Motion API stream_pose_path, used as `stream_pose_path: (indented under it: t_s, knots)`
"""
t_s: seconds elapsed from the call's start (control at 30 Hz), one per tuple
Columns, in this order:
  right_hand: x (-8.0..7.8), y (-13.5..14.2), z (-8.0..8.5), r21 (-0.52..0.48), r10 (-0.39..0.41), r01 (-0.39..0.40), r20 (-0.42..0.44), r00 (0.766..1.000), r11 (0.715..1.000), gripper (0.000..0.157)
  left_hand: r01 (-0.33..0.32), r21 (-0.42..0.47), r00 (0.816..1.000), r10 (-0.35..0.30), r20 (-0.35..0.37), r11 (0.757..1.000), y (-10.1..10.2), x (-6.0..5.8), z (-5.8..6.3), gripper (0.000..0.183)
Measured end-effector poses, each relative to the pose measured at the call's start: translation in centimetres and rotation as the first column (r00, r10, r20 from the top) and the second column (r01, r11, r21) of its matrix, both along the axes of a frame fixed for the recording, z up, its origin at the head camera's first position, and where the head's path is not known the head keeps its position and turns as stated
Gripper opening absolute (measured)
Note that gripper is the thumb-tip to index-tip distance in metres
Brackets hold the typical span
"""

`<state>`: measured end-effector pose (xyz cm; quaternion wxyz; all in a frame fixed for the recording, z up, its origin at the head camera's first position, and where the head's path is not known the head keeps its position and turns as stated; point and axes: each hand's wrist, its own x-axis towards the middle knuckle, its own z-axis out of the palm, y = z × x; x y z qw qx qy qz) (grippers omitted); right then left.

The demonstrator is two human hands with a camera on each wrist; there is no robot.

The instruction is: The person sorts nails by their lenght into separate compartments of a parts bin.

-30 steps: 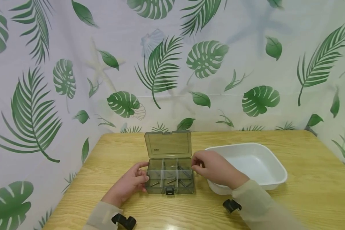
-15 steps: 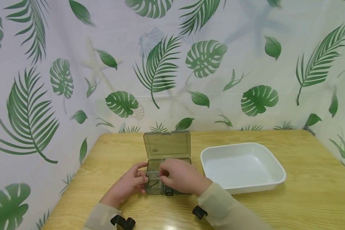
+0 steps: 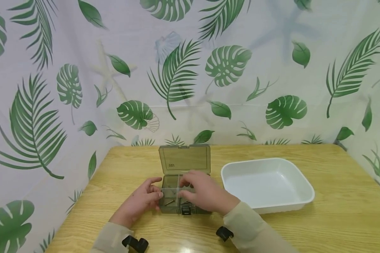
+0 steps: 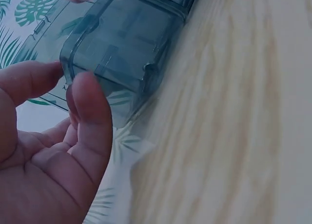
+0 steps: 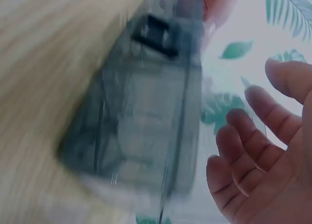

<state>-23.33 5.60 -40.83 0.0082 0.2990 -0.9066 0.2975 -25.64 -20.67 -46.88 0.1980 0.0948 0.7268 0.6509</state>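
A smoky clear plastic compartment box (image 3: 168, 211) stands on the table with its lid (image 3: 185, 160) raised. Small metal screws or pins (image 3: 170, 202) lie in the front compartments. My left hand (image 3: 139, 203) holds the box's left side, thumb at the rim; in the left wrist view the thumb (image 4: 90, 97) and index finger meet its corner. Over the middle and right compartments is my right hand (image 3: 206, 193), hiding much of them. In the right wrist view the right hand's fingers (image 5: 253, 136) are loosely bent and apart from the thumb, with nothing between them.
A white plastic basin (image 3: 269, 207) sits right of the box, close to my right wrist. Wood-grain table (image 3: 164, 235) lies under everything. A leaf-print cloth (image 3: 190, 88) rises behind the table's back edge. Black camera mounts (image 3: 225, 233) are strapped at both wrists.
My right hand has come leftward from the box's right edge to over its middle, and its thumb and fingers have parted from a pinch. The left hand stays in place.
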Motion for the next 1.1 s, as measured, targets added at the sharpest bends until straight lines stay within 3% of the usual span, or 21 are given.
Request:
stream_pose_path:
  t_s: [0.2, 0.3, 0.57, 0.7, 0.87, 1.1]
  knots:
    - [-0.1, 3.5, 0.5, -0.1, -0.124, 0.13, 0.064, 0.99, 0.986, 0.025, -0.118, -0.109, 0.991, 0.11, -0.073, 0.987, 0.2, -0.1, 1.5, 0.07]
    - [-0.4, 4.9, 0.7, -0.123, -0.173, 0.182, 0.081, 0.982, 0.976, 0.034, -0.15, -0.176, 0.983, 0.127, -0.135, 0.973, 0.2, -0.1, 2.5, 0.071]
    - [-1.4, 7.4, 1.6, -0.135, -0.249, 0.269, 0.145, 0.958, 0.954, 0.065, -0.088, -0.24, 0.979, 0.04, -0.198, 0.967, 0.5, -0.9, 5.0, 0.077]
    - [-2.0, 7.6, 2.5, -0.13, -0.239, 0.268, 0.205, 0.949, 0.955, 0.075, -0.063, -0.24, 0.979, 0.012, -0.206, 0.969, 0.8, -1.8, 6.0, 0.073]
    - [-2.9, 7.3, 3.3, -0.093, -0.239, 0.271, 0.262, 0.935, 0.958, 0.08, -0.067, -0.231, 0.976, 0.015, -0.218, 0.971, 1.3, -2.5, 6.8, 0.068]
    - [-3.3, 6.9, 3.6, -0.115, -0.209, 0.256, 0.317, 0.925, 0.96, 0.077, -0.06, -0.212, 0.975, 0.011, -0.223, 0.975, 1.8, -2.5, 7.2, 0.064]
